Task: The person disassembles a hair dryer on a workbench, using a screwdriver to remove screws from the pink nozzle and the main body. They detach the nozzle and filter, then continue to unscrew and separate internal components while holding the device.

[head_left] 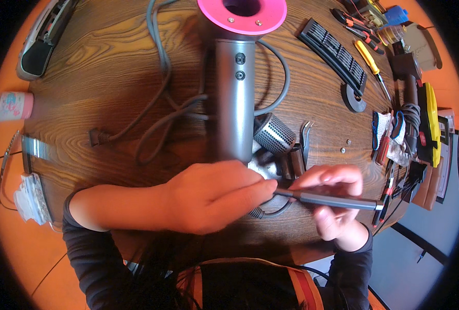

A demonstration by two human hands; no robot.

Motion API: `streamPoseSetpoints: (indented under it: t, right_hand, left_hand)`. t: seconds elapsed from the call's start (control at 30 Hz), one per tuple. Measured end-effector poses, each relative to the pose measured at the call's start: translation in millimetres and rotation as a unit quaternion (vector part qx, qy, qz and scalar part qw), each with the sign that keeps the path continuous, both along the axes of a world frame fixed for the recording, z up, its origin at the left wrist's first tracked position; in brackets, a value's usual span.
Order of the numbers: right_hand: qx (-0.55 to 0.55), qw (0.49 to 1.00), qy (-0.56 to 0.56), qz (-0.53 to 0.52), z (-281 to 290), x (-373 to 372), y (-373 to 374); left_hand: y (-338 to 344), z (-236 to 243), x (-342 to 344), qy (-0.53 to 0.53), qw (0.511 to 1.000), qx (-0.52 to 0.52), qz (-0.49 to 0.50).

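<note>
A grey hair dryer [233, 103] with a pink ring on its head and two buttons stands out above my hands. My left hand [214, 196] is closed around the lower end of its handle, hiding that end. My right hand [333, 181] grips a slim dark grey screwdriver [338, 200] lying crosswise in its fingers; the narrow end reaches my left fingertips. Behind the handle's lower part lie a perforated metal cylinder [275, 133] and curved tweezers [305, 139], with two small metal bits to their right. The dryer's grey cord [162, 82] loops over the table.
The wooden table [95, 67] holds a screwdriver bit case [333, 54], a dark tape ring [352, 99], a yellow screwdriver [368, 57], pliers, gloves [397, 137] and a yellow-black tool [431, 124] along the right. A long grey object [41, 46], pink container [12, 106] and small bag [30, 199] sit left.
</note>
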State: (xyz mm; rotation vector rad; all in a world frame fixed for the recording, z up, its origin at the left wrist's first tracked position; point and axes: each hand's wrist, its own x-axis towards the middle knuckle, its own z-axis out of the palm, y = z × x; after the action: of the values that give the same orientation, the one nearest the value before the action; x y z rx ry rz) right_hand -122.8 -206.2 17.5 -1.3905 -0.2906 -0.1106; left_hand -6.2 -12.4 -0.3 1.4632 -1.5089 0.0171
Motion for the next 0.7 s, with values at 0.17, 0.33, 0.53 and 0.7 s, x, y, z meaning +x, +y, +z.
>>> streamPoseSetpoints:
  t: [0.17,0.33,0.53,0.7]
  right_hand:
    - [-0.028,0.993,-0.022,-0.109,-4,1,-4]
    - [0.011,0.976,0.006,-0.218,-5,4,0]
    - [0.162,0.972,0.041,-0.163,-12,10,1]
    - [0.363,0.905,0.189,-0.117,-13,6,0]
  left_hand:
    - [-4,2,0,0.039,0.998,-0.003,0.054]
    - [-6,3,-1,0.068,0.996,0.007,0.061]
    - [-4,6,1,0.111,0.993,0.032,0.029]
    - [0,7,7,0.138,0.988,0.005,-0.068]
